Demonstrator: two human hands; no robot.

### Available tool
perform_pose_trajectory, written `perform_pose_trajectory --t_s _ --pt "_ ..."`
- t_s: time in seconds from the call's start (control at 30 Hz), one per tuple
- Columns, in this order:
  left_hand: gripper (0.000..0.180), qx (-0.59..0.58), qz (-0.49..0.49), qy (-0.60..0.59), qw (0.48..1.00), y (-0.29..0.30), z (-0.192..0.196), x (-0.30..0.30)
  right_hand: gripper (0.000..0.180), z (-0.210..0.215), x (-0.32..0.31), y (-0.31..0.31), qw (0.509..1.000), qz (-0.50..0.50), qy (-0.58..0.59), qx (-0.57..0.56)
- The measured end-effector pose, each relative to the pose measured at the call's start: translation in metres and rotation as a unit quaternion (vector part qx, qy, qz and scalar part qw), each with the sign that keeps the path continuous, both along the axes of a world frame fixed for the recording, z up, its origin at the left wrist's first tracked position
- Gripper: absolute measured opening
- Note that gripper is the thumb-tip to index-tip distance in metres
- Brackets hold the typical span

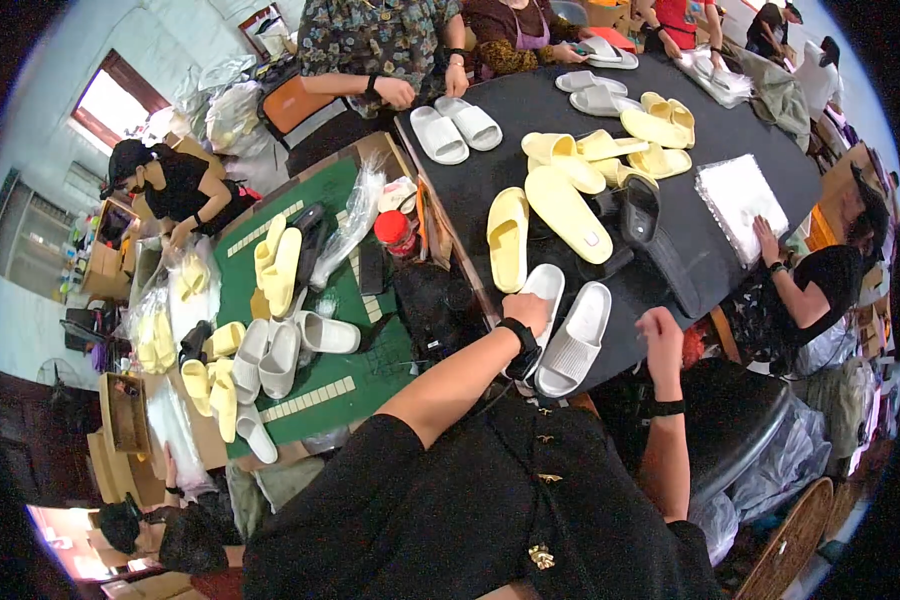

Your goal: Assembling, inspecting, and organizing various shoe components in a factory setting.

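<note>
Centrally, two off-white slippers lie side by side at the near edge of the black table (525, 100), long axes running near-to-far, far ends leaning slightly R. L hand (526, 312) is over the L slipper (545, 281), fingers curled; grip hidden, so can't tell if pinching. R hand (660, 342) is raised just R of the R slipper (576, 340), apart from it, fingers part-bent, nothing visible inside; closure unclear. R slipper: matte, rounded far end, wide ribbed strap toward near end.
</note>
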State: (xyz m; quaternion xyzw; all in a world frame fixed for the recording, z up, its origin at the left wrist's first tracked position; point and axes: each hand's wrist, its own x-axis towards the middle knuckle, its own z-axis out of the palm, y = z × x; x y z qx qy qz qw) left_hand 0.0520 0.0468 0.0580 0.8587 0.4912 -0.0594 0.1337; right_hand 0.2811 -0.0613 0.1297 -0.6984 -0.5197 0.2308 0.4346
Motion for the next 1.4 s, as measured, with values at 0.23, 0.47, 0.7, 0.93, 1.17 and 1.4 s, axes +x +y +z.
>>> perform_pose_trajectory --t_s 0.23,0.47,0.7,0.93,1.17,1.4 --pt "0.013 0.079 -0.009 -0.123 0.989 0.004 -0.012 -0.004 0.015 0.008 0.005 0.017 0.985 0.000 0.173 0.009" --pt "0.008 0.068 -0.084 -0.154 0.982 0.000 -0.016 0.034 0.010 -0.014 -0.020 0.031 0.958 0.010 0.279 -0.057" --pt "0.017 -0.060 -0.067 -0.143 0.986 -0.009 -0.031 0.041 0.004 -0.079 -0.031 0.017 0.970 0.008 0.237 -0.053" --pt "0.015 -0.195 -0.022 -0.410 0.891 -0.001 -0.012 0.008 0.016 -0.100 -0.037 0.019 0.973 -0.017 0.202 -0.109" --pt "0.018 -0.270 0.067 -0.486 0.829 -0.021 -0.001 -0.036 0.020 -0.102 -0.084 0.037 0.968 0.154 0.154 -0.124" --pt "0.018 -0.296 0.116 -0.529 0.787 -0.041 -0.016 -0.036 0.017 -0.093 -0.088 0.025 0.971 0.163 0.119 -0.129"
